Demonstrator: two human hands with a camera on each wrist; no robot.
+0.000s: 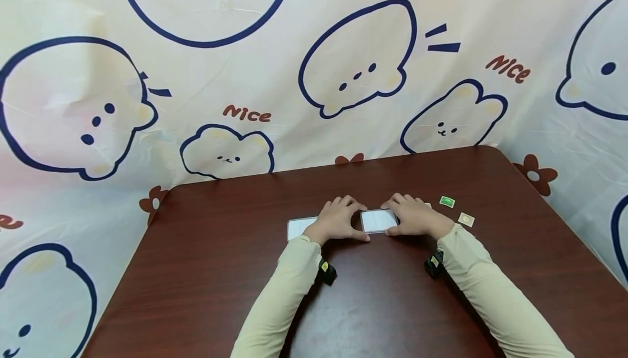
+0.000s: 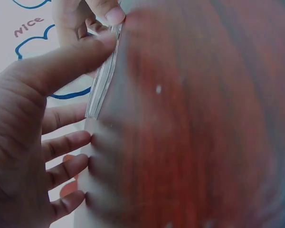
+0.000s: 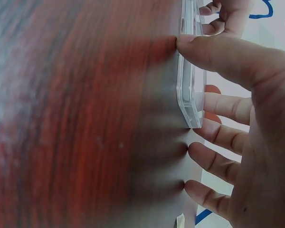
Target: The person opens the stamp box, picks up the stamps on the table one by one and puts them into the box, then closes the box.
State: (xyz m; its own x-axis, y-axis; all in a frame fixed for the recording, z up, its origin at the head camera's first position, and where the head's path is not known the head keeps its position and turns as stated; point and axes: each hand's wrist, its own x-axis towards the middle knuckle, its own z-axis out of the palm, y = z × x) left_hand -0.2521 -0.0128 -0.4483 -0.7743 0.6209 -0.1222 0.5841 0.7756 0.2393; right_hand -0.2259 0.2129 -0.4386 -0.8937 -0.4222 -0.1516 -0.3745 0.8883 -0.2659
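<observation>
A flat clear plastic case (image 1: 379, 220) with a white face lies on the brown table between the two hands. My left hand (image 1: 339, 220) grips its left end, thumb (image 2: 97, 50) on the near edge and forefinger at the far side. At the other end my right hand (image 1: 417, 217) holds it the same way, its thumb (image 3: 199, 47) against the near edge of the case (image 3: 192, 90). The other fingertips of both hands rest on the tabletop. A second similar case (image 1: 300, 228) lies to the left, partly hidden by my left hand.
Right of my right hand lie a small green stamp-like piece (image 1: 447, 201) and a beige one (image 1: 466, 219). A further small piece (image 1: 429, 205) peeks out behind that hand. A printed cloth (image 1: 343, 129) hangs behind the table (image 1: 206, 271).
</observation>
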